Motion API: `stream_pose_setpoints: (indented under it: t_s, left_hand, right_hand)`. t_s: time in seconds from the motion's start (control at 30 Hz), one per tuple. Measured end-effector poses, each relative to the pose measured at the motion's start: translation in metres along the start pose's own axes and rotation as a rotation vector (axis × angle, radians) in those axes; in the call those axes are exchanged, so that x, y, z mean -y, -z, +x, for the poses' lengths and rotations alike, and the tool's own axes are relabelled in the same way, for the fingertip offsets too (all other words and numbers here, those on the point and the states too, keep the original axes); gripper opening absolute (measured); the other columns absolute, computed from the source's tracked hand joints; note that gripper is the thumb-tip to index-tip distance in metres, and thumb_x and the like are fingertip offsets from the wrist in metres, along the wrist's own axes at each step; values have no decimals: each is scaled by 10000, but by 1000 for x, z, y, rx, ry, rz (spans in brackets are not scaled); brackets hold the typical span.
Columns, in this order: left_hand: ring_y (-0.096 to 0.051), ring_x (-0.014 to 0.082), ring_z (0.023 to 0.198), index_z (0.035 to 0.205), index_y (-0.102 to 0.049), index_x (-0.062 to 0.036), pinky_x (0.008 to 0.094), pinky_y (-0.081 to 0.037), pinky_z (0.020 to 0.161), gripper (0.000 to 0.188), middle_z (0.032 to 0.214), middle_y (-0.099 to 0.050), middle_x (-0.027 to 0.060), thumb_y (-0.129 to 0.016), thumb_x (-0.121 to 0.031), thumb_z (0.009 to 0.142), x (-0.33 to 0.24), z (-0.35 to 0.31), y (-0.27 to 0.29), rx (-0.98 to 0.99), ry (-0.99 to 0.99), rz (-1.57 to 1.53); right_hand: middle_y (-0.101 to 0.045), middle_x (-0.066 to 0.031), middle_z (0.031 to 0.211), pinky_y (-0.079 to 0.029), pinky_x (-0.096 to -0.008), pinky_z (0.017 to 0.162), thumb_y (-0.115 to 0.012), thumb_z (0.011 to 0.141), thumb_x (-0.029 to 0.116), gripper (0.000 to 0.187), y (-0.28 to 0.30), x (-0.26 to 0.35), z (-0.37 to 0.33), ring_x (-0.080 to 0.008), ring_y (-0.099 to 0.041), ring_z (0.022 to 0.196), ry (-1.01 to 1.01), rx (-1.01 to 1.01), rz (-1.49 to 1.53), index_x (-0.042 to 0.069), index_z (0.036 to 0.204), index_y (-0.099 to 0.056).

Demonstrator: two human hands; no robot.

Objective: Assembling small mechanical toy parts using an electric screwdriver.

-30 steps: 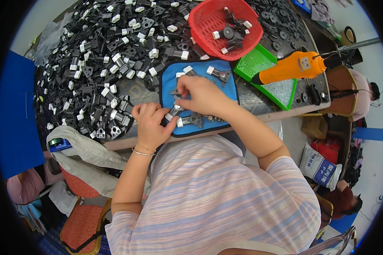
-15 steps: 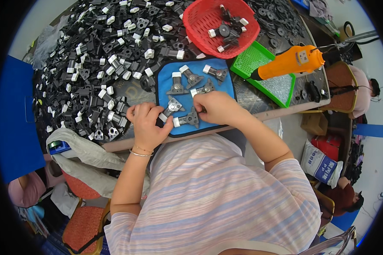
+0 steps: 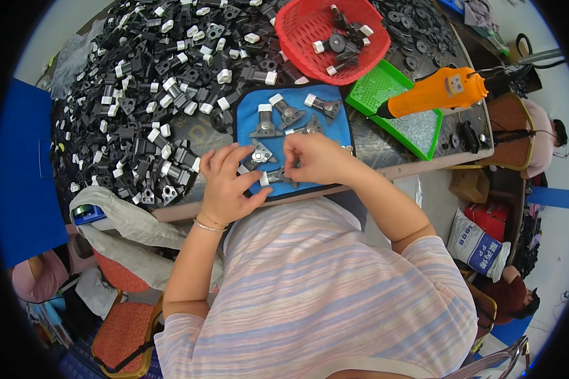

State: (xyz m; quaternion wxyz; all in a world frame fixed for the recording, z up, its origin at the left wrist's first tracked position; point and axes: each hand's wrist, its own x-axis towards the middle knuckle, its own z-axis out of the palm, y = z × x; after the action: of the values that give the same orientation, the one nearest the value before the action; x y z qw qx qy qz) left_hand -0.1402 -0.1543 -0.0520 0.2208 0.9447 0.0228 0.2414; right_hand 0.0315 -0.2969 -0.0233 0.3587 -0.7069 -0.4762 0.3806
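Observation:
On a blue mat [image 3: 335, 145] lie several black plastic fittings with white end caps and round metal pieces in their bodies. My left hand [image 3: 229, 183] rests at the mat's left edge, fingers spread. Its fingertips come up to a tilted fitting [image 3: 259, 153], and its index finger is by the white cap of the nearest fitting [image 3: 273, 177]. Over that nearest fitting, my right hand [image 3: 316, 159] is closed in a pinch; whatever is between the fingertips is too small to make out. The right hand partly covers another fitting [image 3: 311, 126] behind it.
A large heap of black fittings [image 3: 139, 95] covers the table's left. Behind the mat sits a red basket [image 3: 297, 54] holding several fittings. An orange electric screwdriver [image 3: 436, 93] hangs above a green tray [image 3: 433, 148] of small pieces. Black discs [image 3: 417, 31] are piled at the far right.
My right hand has shifted slightly left and down, its pinch now over the nearest fitting. My left hand's fingers have spread a little, the thumb moving right.

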Motion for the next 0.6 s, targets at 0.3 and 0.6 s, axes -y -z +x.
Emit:
stream_pose_setpoints:
  t_s: [0.3, 0.6]
  left_hand:
    - [-427, 262, 1140, 723, -663, -147, 476, -213, 958, 216, 1159, -542, 55, -730, -313, 602, 1, -1, -1, 15, 27, 7]
    - [-421, 263, 1148, 719, -663, -146, 482, -211, 959, 207, 1165, -542, 52, -733, -298, 598, 1, -1, -1, 13, 24, 1]
  right_hand:
    - [-627, -72, 692, -438, -330, 541, -713, 646, 85, 273, 0, 9, 4, -226, -588, 595, -20, -27, -114, 42, 798, -491]
    - [-597, -84, 751, -449, -348, 614, -720, 646, 105, 303, -5, 5, 5, -254, -587, 688, 20, -13, -160, 47, 838, -492]
